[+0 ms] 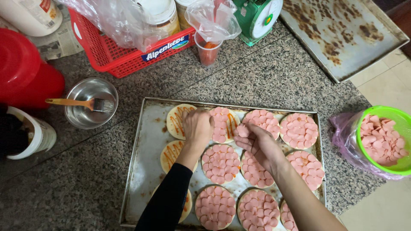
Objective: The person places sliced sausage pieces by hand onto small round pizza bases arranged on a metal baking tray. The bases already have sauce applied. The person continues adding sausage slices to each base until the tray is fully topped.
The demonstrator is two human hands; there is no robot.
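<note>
My left hand (198,126) hides part of a sauced base (177,119) at 12 o'clock on the tray (145,145). Bottom edge crops the 6 o'clock sausage rounds (258,210). Right edge cuts the green basket (400,117).

My left hand (198,126) is bare, and a snug black sleeve covers that forearm down to just short of the wrist. My right hand (259,143) is bare too, its forearm uncovered, with no ring, watch or glove showing.
</note>
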